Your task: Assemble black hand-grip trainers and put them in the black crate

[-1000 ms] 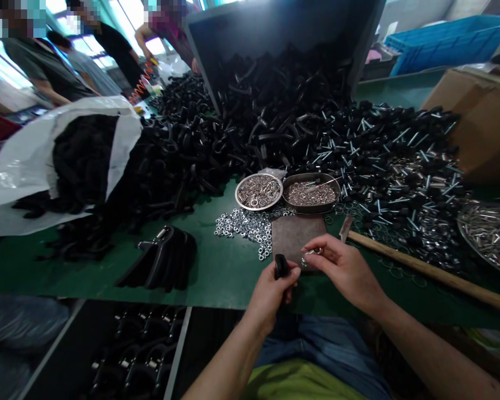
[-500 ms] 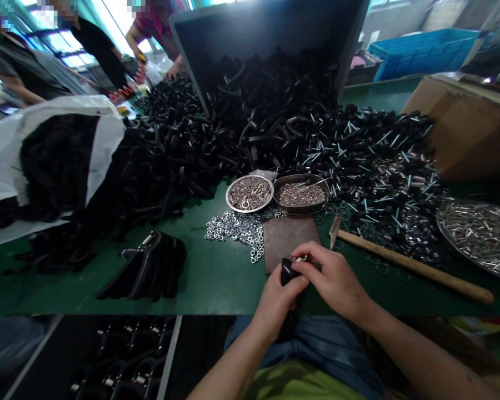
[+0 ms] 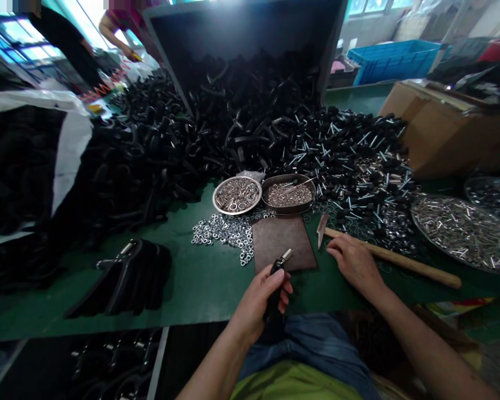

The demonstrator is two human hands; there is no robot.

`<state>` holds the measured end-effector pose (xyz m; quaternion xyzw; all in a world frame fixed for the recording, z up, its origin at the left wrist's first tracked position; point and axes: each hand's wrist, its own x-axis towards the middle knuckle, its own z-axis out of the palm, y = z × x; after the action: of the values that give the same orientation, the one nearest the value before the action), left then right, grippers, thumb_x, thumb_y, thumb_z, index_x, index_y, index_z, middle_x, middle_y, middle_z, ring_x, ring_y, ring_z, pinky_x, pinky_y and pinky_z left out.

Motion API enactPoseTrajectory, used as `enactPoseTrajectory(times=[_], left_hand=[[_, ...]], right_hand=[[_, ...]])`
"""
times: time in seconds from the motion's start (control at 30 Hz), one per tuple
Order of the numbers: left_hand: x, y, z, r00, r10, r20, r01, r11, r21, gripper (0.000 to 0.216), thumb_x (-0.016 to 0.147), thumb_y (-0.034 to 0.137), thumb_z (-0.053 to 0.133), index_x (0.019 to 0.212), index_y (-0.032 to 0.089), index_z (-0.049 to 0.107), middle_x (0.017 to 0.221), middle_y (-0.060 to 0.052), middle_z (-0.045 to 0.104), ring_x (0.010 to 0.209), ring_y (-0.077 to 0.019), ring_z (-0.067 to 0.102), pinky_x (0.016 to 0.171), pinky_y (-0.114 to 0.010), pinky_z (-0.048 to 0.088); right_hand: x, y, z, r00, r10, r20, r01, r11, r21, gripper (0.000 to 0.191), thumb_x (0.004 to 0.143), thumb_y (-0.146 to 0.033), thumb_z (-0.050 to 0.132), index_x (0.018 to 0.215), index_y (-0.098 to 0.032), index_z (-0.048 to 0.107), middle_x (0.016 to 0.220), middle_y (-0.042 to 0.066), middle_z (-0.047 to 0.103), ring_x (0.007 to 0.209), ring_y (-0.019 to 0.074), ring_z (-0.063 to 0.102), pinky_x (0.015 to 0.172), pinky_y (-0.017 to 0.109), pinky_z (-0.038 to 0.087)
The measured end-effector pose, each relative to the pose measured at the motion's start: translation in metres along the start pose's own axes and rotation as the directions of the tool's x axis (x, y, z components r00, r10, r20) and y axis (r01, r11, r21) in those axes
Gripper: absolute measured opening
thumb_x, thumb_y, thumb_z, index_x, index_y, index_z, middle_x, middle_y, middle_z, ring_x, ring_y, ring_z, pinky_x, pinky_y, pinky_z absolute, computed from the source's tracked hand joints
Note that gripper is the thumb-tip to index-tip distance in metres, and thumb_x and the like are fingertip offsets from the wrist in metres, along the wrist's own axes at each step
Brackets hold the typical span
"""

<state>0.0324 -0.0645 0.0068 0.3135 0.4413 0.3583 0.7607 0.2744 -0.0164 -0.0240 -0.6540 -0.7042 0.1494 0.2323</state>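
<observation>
My left hand (image 3: 261,297) is closed round a black handle part (image 3: 274,280) whose metal threaded end (image 3: 287,256) sticks up over a brown pad (image 3: 282,243) on the green table (image 3: 208,278). My right hand (image 3: 354,262) has its fingers loosely curled and rests on the wooden handle of a hammer (image 3: 394,258), whose metal head (image 3: 321,236) lies beside the pad. Just beyond the pad lie loose nuts (image 3: 225,233) and two metal dishes of small parts (image 3: 237,195) (image 3: 288,193).
A huge heap of black handles (image 3: 216,128) spills from a tipped dark bin (image 3: 250,33). Black-capped bolts (image 3: 358,161) cover the right side, next to a tray of metal pins (image 3: 462,230) and a cardboard box (image 3: 450,128). Finished black pieces (image 3: 129,275) lie left. Other people stand at the far left.
My right hand has left the part and moved right onto the hammer handle. The left hand still holds the black piece, its metal end now showing. The view has tilted down.
</observation>
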Motion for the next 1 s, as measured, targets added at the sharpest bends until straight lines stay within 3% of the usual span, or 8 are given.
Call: enactPoseTrajectory(times=[0.1, 0.23, 0.47, 0.6, 0.7, 0.8, 0.87, 1.0], left_hand=[[0.006, 0.002, 0.003, 0.997, 0.001, -0.075, -0.004, 0.999, -0.036, 0.042, 0.078, 0.053, 0.057, 0.091, 0.014, 0.056, 0.071, 0.001, 0.050, 0.056, -0.0068, 0.044, 0.046, -0.017, 0.034], [0.012, 0.000, 0.013, 0.995, -0.081, -0.064, 0.070, 0.985, -0.155, 0.055, 0.075, 0.068, 0.049, 0.091, 0.015, 0.056, 0.066, 0.003, 0.044, 0.052, -0.0061, 0.037, 0.043, -0.016, 0.029], [0.012, -0.006, 0.025, 0.997, -0.070, -0.038, 0.066, 0.993, -0.097, 0.058, 0.076, 0.072, 0.040, 0.084, 0.016, 0.053, 0.066, 0.002, 0.045, 0.056, -0.0080, 0.041, 0.046, -0.017, 0.031], [0.010, -0.011, 0.021, 0.993, 0.028, -0.118, -0.006, 0.983, 0.184, 0.048, 0.079, 0.065, 0.046, 0.086, 0.018, 0.050, 0.063, 0.004, 0.042, 0.051, -0.0068, 0.037, 0.042, -0.017, 0.028], [0.007, -0.009, 0.017, 0.999, 0.000, -0.052, 0.012, 0.973, 0.230, 0.043, 0.079, 0.061, 0.052, 0.091, 0.019, 0.049, 0.060, 0.007, 0.037, 0.047, -0.0051, 0.032, 0.040, -0.016, 0.021], [0.004, -0.005, 0.012, 0.992, -0.114, 0.052, 0.109, 0.990, 0.085, 0.043, 0.079, 0.058, 0.053, 0.089, 0.017, 0.050, 0.062, 0.007, 0.035, 0.046, -0.0033, 0.027, 0.039, -0.015, 0.016], [0.005, -0.003, 0.007, 0.990, -0.140, 0.020, 0.140, 0.990, -0.030, 0.043, 0.080, 0.057, 0.053, 0.089, 0.015, 0.052, 0.064, 0.006, 0.037, 0.047, -0.0027, 0.026, 0.039, -0.014, 0.014], [0.009, -0.003, 0.001, 0.994, -0.078, -0.082, 0.062, 0.981, -0.182, 0.043, 0.079, 0.055, 0.056, 0.092, 0.013, 0.054, 0.066, 0.004, 0.040, 0.049, -0.0029, 0.031, 0.039, -0.013, 0.019]], right_hand=[[-0.005, -0.023, -0.006, 1.000, -0.007, 0.020, 0.002, 0.969, 0.248, 0.014, 0.086, -0.030, 0.047, 0.079, -0.021, 0.054, 0.093, 0.007, 0.060, 0.090, 0.0224, 0.058, 0.080, 0.038, 0.044], [-0.015, -0.072, -0.015, 0.978, -0.074, 0.196, -0.071, 0.763, 0.642, 0.018, 0.091, -0.036, 0.038, 0.088, -0.022, 0.049, 0.073, 0.000, 0.057, 0.061, 0.0133, 0.056, 0.058, 0.027, 0.045], [-0.018, -0.111, -0.002, 0.971, -0.090, 0.220, -0.012, 0.904, 0.427, 0.012, 0.089, -0.030, 0.041, 0.087, -0.022, 0.050, 0.058, -0.001, 0.059, 0.055, 0.0160, 0.060, 0.055, 0.026, 0.042], [-0.020, -0.109, 0.000, 0.973, -0.089, 0.215, -0.030, 0.870, 0.493, 0.014, 0.089, -0.027, 0.040, 0.091, -0.022, 0.054, 0.065, -0.001, 0.062, 0.060, 0.0143, 0.060, 0.057, 0.024, 0.041], [-0.015, -0.098, -0.007, 0.932, -0.173, 0.318, -0.038, 0.827, 0.561, 0.020, 0.091, -0.029, 0.038, 0.090, -0.022, 0.057, 0.057, -0.004, 0.057, 0.050, 0.0113, 0.053, 0.051, 0.022, 0.037], [0.006, -0.070, -0.022, 0.961, -0.102, 0.257, 0.011, 0.943, 0.332, 0.024, 0.092, -0.034, 0.038, 0.088, -0.023, 0.059, 0.057, -0.002, 0.058, 0.052, 0.0131, 0.054, 0.053, 0.024, 0.037], [0.027, -0.044, -0.033, 1.000, 0.029, 0.008, -0.028, 0.997, -0.072, 0.019, 0.088, -0.036, 0.046, 0.086, -0.023, 0.060, 0.076, 0.004, 0.065, 0.067, 0.0179, 0.060, 0.060, 0.028, 0.038], [0.063, -0.004, -0.044, 0.974, 0.222, 0.040, -0.171, 0.844, -0.509, 0.028, 0.082, -0.044, 0.054, 0.096, -0.020, 0.060, 0.090, 0.012, 0.067, 0.079, 0.0264, 0.062, 0.063, 0.033, 0.040]])
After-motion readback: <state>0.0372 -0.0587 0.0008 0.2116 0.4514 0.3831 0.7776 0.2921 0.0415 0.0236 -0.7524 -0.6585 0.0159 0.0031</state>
